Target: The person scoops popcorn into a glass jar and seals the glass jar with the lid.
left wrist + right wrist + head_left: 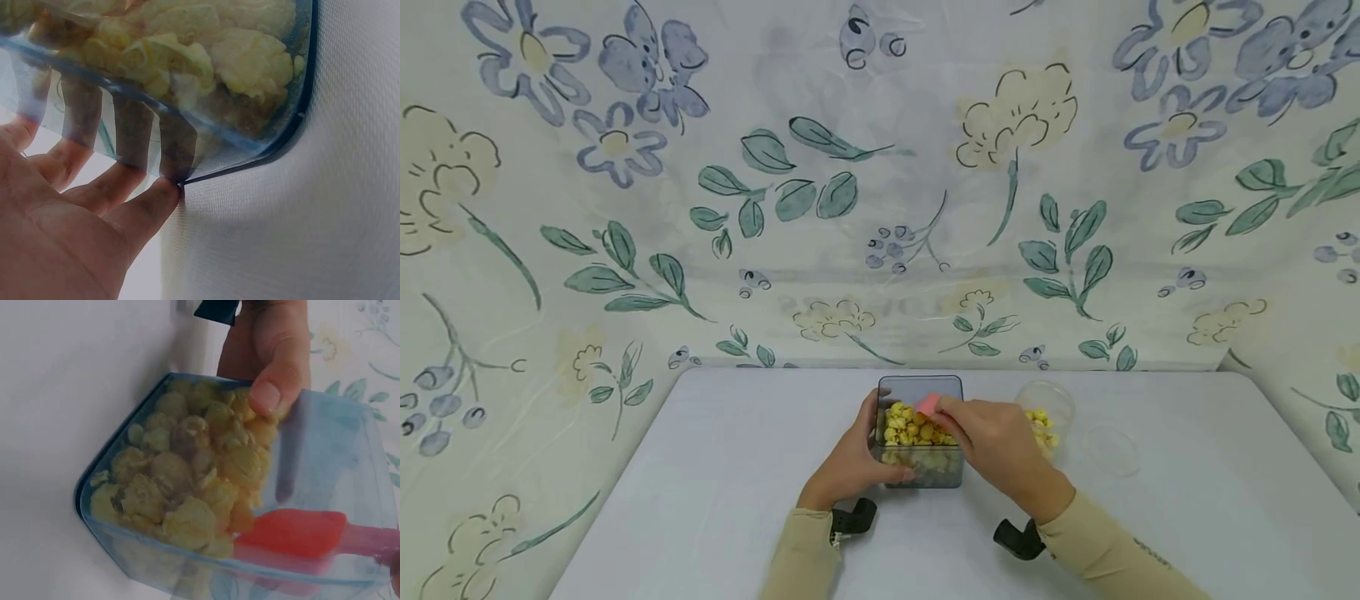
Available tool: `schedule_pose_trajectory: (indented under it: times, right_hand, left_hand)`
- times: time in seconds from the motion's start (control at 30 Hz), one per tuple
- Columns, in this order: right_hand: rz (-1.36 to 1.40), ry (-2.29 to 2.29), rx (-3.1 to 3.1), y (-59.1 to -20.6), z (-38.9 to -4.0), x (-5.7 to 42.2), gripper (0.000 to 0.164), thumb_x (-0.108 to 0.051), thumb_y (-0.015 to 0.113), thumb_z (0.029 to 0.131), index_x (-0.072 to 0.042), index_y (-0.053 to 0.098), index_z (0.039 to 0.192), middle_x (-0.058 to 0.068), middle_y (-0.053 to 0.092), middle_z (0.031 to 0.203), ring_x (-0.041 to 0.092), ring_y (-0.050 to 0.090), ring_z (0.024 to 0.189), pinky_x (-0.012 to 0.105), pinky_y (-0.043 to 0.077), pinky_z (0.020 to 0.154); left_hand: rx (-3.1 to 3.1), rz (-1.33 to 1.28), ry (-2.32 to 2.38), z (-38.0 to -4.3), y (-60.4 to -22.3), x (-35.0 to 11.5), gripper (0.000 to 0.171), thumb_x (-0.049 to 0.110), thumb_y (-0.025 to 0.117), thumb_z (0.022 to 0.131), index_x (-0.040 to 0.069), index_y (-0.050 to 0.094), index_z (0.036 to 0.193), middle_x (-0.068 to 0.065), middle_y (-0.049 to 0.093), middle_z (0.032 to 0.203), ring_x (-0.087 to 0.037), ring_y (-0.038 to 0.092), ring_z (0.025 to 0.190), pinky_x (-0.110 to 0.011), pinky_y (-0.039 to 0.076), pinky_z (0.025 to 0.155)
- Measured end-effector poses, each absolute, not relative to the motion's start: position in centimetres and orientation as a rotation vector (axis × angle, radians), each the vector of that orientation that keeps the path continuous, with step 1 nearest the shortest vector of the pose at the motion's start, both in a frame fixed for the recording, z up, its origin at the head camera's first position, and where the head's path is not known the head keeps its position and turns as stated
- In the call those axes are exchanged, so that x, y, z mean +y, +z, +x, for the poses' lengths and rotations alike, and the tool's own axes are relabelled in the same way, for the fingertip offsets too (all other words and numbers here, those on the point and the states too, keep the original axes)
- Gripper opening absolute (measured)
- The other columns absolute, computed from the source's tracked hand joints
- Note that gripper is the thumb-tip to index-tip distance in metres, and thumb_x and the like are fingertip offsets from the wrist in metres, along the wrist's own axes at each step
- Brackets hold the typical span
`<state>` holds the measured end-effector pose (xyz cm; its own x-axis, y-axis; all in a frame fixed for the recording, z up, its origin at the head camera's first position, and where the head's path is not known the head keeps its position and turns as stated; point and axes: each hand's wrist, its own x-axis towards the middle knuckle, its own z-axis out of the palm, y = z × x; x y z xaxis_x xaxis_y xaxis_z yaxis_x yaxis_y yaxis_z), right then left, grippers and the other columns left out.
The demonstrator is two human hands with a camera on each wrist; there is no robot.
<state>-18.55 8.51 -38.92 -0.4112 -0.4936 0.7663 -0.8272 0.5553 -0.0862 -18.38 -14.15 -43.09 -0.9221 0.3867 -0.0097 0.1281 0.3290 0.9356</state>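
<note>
Your left hand (pixel 842 463) grips a clear bluish box (pixel 936 387) around the middle of the desk (pixel 730 475), its fingers spread along the left side and its thumb laid against the near wall. Popcorn (pixel 901 427) is piled inside, and the left wrist view shows your fingers through the see-through plastic. Your right hand (pixel 1003 442) comes in from the right, grasping a pink-red scoop (pixel 294 532) by its handle. The scoop's blade is inside the box, beside the popcorn; you cannot tell from here whether it carries any. Just right of the box, partly hidden behind your right hand, is a clear round tub (pixel 1054 398) with more yellow popcorn in it. Farther right, a clear round lid (pixel 1112 452) lies on the desk, near the tub. Both your forearms wear beige sleeves (pixel 805 550), and a black wrist camera (pixel 1019 540) shows below your right wrist. Beyond the desk's far edge rises a cloth (pixel 925 100) printed with blue and cream flowers and green leaves.
</note>
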Motion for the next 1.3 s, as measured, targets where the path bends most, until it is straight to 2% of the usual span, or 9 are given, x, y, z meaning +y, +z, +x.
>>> schedule_pose_trajectory:
  times: [0.07, 0.17, 0.3, 0.37, 0.57, 0.77, 1.03, 1.3]
  right_hand:
    - [1.045, 0.615, -2.088, -39.2, -18.5, 8.4, 0.025, -0.029, 0.050, 0.096, -0.007, 0.064, 0.093, -0.001, 0.065, 0.066, 0.008, 0.061, 0.055, 0.018, 0.049, 0.052]
    - [1.018, 0.670, -2.101, -39.4, -18.6, 8.3, 0.018, -0.023, 0.060, 0.090, -0.007, 0.065, 0.092, -0.001, 0.064, 0.067, 0.006, 0.059, 0.054, 0.017, 0.048, 0.052]
    - [0.970, 0.785, -2.133, -39.5, -19.1, 8.5, 0.011, -0.014, 0.070, 0.081, -0.010, 0.067, 0.090, -0.006, 0.059, 0.064, 0.001, 0.047, 0.050, 0.014, 0.042, 0.048]
    - [0.932, 0.853, -2.152, -39.5, -19.4, 8.7, 0.010, -0.012, 0.071, 0.080, -0.012, 0.066, 0.089, -0.008, 0.055, 0.061, 0.000, 0.040, 0.049, 0.014, 0.036, 0.046]
    - [0.822, 0.972, -2.200, -39.6, -19.7, 9.0, 0.006, -0.015, 0.070, 0.083, -0.014, 0.066, 0.088, -0.010, 0.050, 0.060, 0.001, 0.036, 0.048, 0.016, 0.028, 0.042]
    - [0.902, 0.936, -2.197, -39.5, -19.5, 9.2, 0.008, -0.014, 0.071, 0.081, -0.013, 0.066, 0.088, -0.010, 0.047, 0.060, 0.002, 0.036, 0.050, 0.016, 0.031, 0.045]
    - [0.920, 0.920, -2.193, -39.5, -19.6, 9.8, 0.009, -0.012, 0.071, 0.081, -0.014, 0.066, 0.089, -0.010, 0.048, 0.061, 0.002, 0.037, 0.052, 0.015, 0.031, 0.047]
    - [0.924, 0.954, -2.265, -39.6, -19.5, 9.2, 0.007, -0.013, 0.069, 0.083, -0.014, 0.066, 0.090, -0.011, 0.051, 0.063, 0.000, 0.038, 0.052, 0.015, 0.034, 0.046]
  left_hand:
    - [2.358, 0.478, 1.645, -18.4, -43.2, -14.1, 0.113, 0.018, 0.083, 0.068, 0.015, 0.004, 0.149, -0.007, 0.027, 0.149, -0.024, 0.030, 0.133, -0.049, 0.025, 0.106]
    - [2.353, 0.485, 1.662, -18.8, -44.4, -14.2, 0.113, 0.020, 0.084, 0.067, 0.021, 0.006, 0.149, -0.006, 0.026, 0.149, -0.024, 0.028, 0.134, -0.050, 0.023, 0.107]
    - [2.360, 0.486, 1.667, -19.5, -46.2, -14.3, 0.113, 0.028, 0.085, 0.065, 0.034, 0.007, 0.146, -0.001, 0.026, 0.149, -0.019, 0.028, 0.134, -0.046, 0.024, 0.108]
    - [2.371, 0.491, 1.669, -19.6, -46.6, -14.4, 0.115, 0.031, 0.086, 0.064, 0.036, 0.006, 0.145, 0.000, 0.024, 0.150, -0.019, 0.028, 0.134, -0.046, 0.024, 0.107]
    - [2.386, 0.492, 1.674, -19.5, -46.6, -14.5, 0.117, 0.035, 0.086, 0.063, 0.035, 0.004, 0.146, -0.004, 0.020, 0.152, -0.021, 0.025, 0.136, -0.047, 0.024, 0.107]
    - [2.378, 0.483, 1.674, -19.5, -46.5, -14.3, 0.120, 0.034, 0.086, 0.062, 0.026, 0.003, 0.149, -0.004, 0.019, 0.152, -0.022, 0.024, 0.136, -0.045, 0.025, 0.107]
    - [2.377, 0.450, 1.668, -19.3, -46.4, -14.5, 0.121, 0.035, 0.086, 0.062, 0.029, 0.002, 0.149, -0.002, 0.021, 0.152, -0.023, 0.024, 0.136, -0.045, 0.026, 0.106]
    - [2.377, 0.461, 1.674, -19.6, -46.5, -14.4, 0.121, 0.036, 0.085, 0.063, 0.025, 0.002, 0.149, -0.001, 0.022, 0.151, -0.023, 0.022, 0.137, -0.047, 0.026, 0.106]
